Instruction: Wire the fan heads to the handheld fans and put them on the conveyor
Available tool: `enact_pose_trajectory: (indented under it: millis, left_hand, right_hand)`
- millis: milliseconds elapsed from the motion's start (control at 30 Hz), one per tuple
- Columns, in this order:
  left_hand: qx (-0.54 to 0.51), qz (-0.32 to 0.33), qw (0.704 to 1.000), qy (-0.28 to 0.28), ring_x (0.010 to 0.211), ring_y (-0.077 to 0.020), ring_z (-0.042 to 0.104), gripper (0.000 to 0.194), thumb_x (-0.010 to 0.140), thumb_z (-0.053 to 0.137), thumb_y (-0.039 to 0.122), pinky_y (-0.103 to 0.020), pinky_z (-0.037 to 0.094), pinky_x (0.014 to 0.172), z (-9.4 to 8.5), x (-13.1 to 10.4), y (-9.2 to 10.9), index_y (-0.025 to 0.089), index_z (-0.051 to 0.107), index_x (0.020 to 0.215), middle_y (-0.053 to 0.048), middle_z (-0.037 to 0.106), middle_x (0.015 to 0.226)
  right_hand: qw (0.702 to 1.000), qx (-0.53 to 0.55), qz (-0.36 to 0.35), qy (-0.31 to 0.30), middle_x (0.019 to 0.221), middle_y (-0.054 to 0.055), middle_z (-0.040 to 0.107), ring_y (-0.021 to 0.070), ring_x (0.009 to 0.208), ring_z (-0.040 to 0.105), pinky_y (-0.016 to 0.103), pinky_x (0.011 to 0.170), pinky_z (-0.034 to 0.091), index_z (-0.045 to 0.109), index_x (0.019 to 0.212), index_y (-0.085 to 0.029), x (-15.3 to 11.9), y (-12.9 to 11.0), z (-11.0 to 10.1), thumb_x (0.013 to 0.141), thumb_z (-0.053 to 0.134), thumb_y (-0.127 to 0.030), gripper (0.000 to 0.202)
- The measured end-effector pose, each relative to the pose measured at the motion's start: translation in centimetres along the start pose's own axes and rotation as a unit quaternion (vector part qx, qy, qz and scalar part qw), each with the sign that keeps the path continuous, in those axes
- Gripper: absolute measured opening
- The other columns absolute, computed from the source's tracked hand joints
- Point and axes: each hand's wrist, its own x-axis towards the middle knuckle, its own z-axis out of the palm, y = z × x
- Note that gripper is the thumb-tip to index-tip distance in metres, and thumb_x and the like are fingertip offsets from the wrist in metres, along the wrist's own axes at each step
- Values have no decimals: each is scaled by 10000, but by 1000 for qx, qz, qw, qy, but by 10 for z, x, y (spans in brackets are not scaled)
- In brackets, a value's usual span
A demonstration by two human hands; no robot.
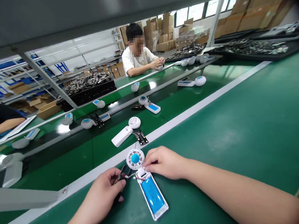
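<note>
A small white fan unit (135,159) with a blue centre lies on the green worktop, its open handle (154,196) pointing toward me and showing a blue battery. Fingers of my left hand (107,191) are closed round a black circuit board (120,176) left of the handle; thin wires run from it to the handle. My right hand (164,163) pinches at the neck, just below the fan head's right side; what lies between those fingertips is hidden.
Beyond the pale rail (175,124), a green conveyor (105,137) carries several white fans with boards. A person (139,55) works across it. Another's arm shows at far left. A metal post (23,198) stands lower left; a shelf hangs overhead.
</note>
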Motion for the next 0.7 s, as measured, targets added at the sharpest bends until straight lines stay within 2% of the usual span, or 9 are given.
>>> enact_pose_trajectory:
  millis: [100, 233, 333, 433, 567, 700]
  left_hand:
    - [-34, 63, 991, 109, 735, -179, 646, 228, 775, 645, 401, -282, 553, 633, 19, -7, -7, 211, 575, 880, -13, 647, 820]
    - [-107, 121, 972, 171, 749, -196, 672, 290, 755, 674, 409, -318, 583, 662, 35, 2, 1, 199, 607, 943, -40, 689, 895]
    - [-83, 172, 964, 183, 868, -222, 697, 327, 761, 681, 368, -344, 583, 778, 40, 15, 7, 203, 666, 1043, -57, 722, 1014]
    - [-6, 231, 957, 177, 972, -229, 691, 232, 797, 657, 317, -343, 555, 885, 46, 20, 8, 228, 729, 999, -44, 732, 1060]
    - [65, 302, 927, 213, 948, -216, 700, 199, 835, 623, 283, -336, 559, 885, 54, 18, 5, 259, 750, 987, -24, 745, 1031]
    - [94, 331, 909, 236, 931, -216, 706, 194, 846, 617, 270, -331, 573, 855, 57, 17, 2, 257, 752, 985, -28, 746, 1027]
  right_hand:
    - [997, 54, 49, 27, 879, 11, 746, 176, 820, 695, 276, 772, 526, 786, 859, -220, 1, 0, 7, 781, 711, -210, 108]
    - [995, 81, 39, 47, 883, 9, 747, 174, 840, 690, 276, 788, 518, 769, 832, -210, 2, -2, 8, 804, 655, -175, 123]
    - [994, 60, 17, 90, 890, 16, 727, 159, 826, 667, 254, 756, 500, 741, 797, -193, 2, -4, 11, 807, 595, -122, 163]
    - [989, 7, 33, 144, 794, 6, 675, 140, 720, 618, 232, 654, 464, 674, 712, -180, 1, -6, 18, 740, 592, -87, 127]
    - [982, -71, 11, 176, 703, -7, 607, 132, 678, 561, 232, 629, 421, 574, 633, -176, 1, -12, 24, 722, 563, -85, 128]
    - [980, -96, 3, 177, 687, -9, 589, 133, 669, 543, 238, 625, 409, 537, 618, -181, 1, -16, 27, 723, 547, -98, 135]
